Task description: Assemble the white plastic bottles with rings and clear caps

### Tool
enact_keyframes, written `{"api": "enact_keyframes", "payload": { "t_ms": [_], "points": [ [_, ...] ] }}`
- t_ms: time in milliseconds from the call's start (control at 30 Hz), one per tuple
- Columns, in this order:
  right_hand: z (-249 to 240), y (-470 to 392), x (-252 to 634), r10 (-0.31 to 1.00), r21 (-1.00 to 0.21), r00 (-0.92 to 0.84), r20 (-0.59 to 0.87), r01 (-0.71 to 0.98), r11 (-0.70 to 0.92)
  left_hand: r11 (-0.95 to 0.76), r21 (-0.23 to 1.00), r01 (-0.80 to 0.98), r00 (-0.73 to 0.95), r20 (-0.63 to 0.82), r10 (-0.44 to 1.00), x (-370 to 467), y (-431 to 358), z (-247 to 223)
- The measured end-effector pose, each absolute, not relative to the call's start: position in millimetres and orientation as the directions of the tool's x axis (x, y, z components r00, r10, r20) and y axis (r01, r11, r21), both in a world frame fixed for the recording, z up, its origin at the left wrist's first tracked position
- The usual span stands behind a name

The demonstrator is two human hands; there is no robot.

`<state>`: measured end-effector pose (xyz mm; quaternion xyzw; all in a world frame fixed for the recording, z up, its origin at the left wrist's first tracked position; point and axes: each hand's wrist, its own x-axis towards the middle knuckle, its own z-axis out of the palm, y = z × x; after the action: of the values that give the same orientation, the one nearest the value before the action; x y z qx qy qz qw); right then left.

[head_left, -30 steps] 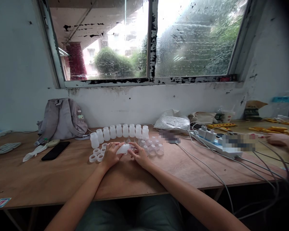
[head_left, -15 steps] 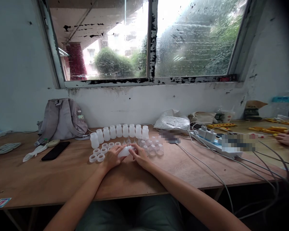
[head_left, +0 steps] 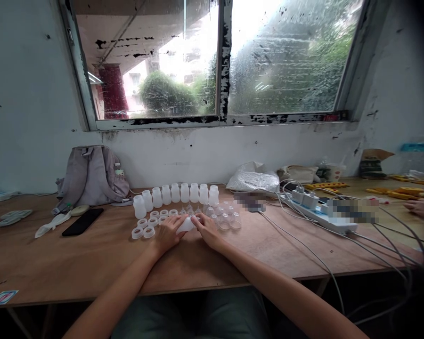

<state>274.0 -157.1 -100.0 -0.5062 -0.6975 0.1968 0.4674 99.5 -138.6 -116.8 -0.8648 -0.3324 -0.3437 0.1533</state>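
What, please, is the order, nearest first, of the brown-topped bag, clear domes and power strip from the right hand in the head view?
1. Clear domes, beside the right hand
2. Power strip, farther right
3. Brown-topped bag, back right

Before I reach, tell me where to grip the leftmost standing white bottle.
Grip the leftmost bottle around its body, probably best from the left: it stands upright, the next bottle is on its right, and rings lie in front.

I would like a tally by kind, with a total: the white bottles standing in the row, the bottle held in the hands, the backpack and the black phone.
Standing white bottles: 9
Held white bottle: 1
Backpack: 1
Black phone: 1
Total: 12
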Motion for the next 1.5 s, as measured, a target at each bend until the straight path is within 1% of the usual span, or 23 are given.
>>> {"api": "enact_keyframes", "payload": {
  "t_ms": [100, 267, 300, 367, 433, 467, 500, 567, 600, 667, 733, 800, 900, 1000, 1067, 1100, 1167, 1267, 1367, 1500],
  "points": [
    [-100.9, -156.9, 273.8, 0.892, -0.758, -0.047, 0.449, 0.508, 0.408, -0.730, -0.031, 0.683, 0.543, 0.690, 0.479, 99.7, -140.1, -115.7],
    [-104.0, -155.6, 274.5, 0.874, -0.744, -0.058, 0.482, 0.501, 0.443, -0.739, -0.005, 0.674, 0.554, 0.665, 0.500, 99.2, -143.8, -114.3],
    [-103.5, -155.1, 276.2, 0.881, -0.749, -0.090, 0.465, 0.489, 0.446, -0.740, 0.009, 0.672, 0.552, 0.661, 0.509, 99.6, -145.0, -114.0],
    [-99.7, -153.3, 283.0, 0.904, -0.781, -0.178, 0.388, 0.457, 0.426, -0.741, 0.058, 0.669, 0.535, 0.654, 0.534, 101.2, -147.6, -113.4],
    [-91.4, -150.6, 294.2, 0.923, -0.814, -0.229, 0.311, 0.438, 0.382, -0.742, 0.143, 0.655, 0.498, 0.656, 0.567, 103.3, -149.5, -112.5],
    [-86.1, -149.0, 301.1, 0.930, -0.822, -0.223, 0.292, 0.438, 0.363, -0.739, 0.201, 0.643, 0.470, 0.659, 0.588, 104.2, -150.0, -112.1],
    [-80.5, -147.1, 308.3, 0.934, -0.817, -0.187, 0.304, 0.452, 0.357, -0.730, 0.265, 0.630, 0.435, 0.658, 0.615, 104.8, -149.9, -111.7],
    [-70.9, -143.1, 322.5, 0.936, -0.778, -0.109, 0.334, 0.529, 0.339, -0.692, 0.401, 0.600, 0.351, 0.644, 0.679, 105.0, -148.2, -111.2],
    [-67.9, -141.1, 328.6, 0.945, -0.753, -0.083, 0.315, 0.585, 0.302, -0.667, 0.465, 0.582, 0.314, 0.628, 0.712, 104.7, -146.7, -111.1],
    [-67.2, -136.9, 337.6, 0.972, -0.706, -0.057, 0.226, 0.678, 0.204, -0.625, 0.564, 0.540, 0.267, 0.589, 0.763, 103.3, -143.7, -110.7],
    [-72.1, -133.0, 342.2, 0.987, -0.674, -0.035, 0.160, 0.726, 0.135, -0.606, 0.612, 0.508, 0.257, 0.564, 0.785, 101.8, -141.7, -109.6],
    [-77.8, -129.7, 343.6, 0.986, -0.666, -0.016, 0.164, 0.736, 0.123, -0.610, 0.617, 0.498, 0.271, 0.557, 0.785, 100.8, -141.7, -107.7],
    [-76.7, -128.3, 344.6, 0.974, -0.654, -0.015, 0.226, 0.739, 0.163, -0.640, 0.596, 0.485, 0.322, 0.559, 0.764, 100.3, -144.2, -104.4],
    [-62.3, -132.4, 346.7, 0.920, -0.640, 0.006, 0.392, 0.721, 0.268, -0.668, 0.574, 0.473, 0.370, 0.559, 0.742, 100.1, -145.6, -102.9],
    [-52.9, -136.3, 347.3, 0.882, -0.692, 0.044, 0.469, 0.639, 0.336, -0.677, 0.563, 0.474, 0.383, 0.560, 0.734, 99.8, -145.0, -103.5],
    [-50.5, -137.8, 346.7, 0.878, -0.738, 0.062, 0.475, 0.571, 0.359, -0.681, 0.558, 0.475, 0.388, 0.562, 0.731, 99.6, -144.4, -104.0],
    [-52.1, -139.6, 343.2, 0.895, -0.834, 0.079, 0.440, 0.406, 0.374, -0.689, 0.547, 0.476, 0.399, 0.564, 0.723, 99.5, -143.2, -105.4],
    [-68.0, -139.5, 332.9, 0.927, -0.914, 0.069, 0.370, 0.207, 0.349, -0.704, 0.518, 0.486, 0.423, 0.566, 0.708, 99.6, -142.1, -107.2],
    [-88.2, -140.7, 321.6, 0.940, -0.934, 0.029, 0.340, 0.126, 0.334, -0.714, 0.481, 0.509, 0.437, 0.570, 0.695, 100.1, -142.8, -107.5],
    [-103.1, -146.3, 313.3, 0.936, -0.931, -0.005, 0.353, 0.096, 0.352, -0.733, 0.442, 0.516, 0.466, 0.574, 0.674, 100.4, -147.0, -104.7]
  ]
}}
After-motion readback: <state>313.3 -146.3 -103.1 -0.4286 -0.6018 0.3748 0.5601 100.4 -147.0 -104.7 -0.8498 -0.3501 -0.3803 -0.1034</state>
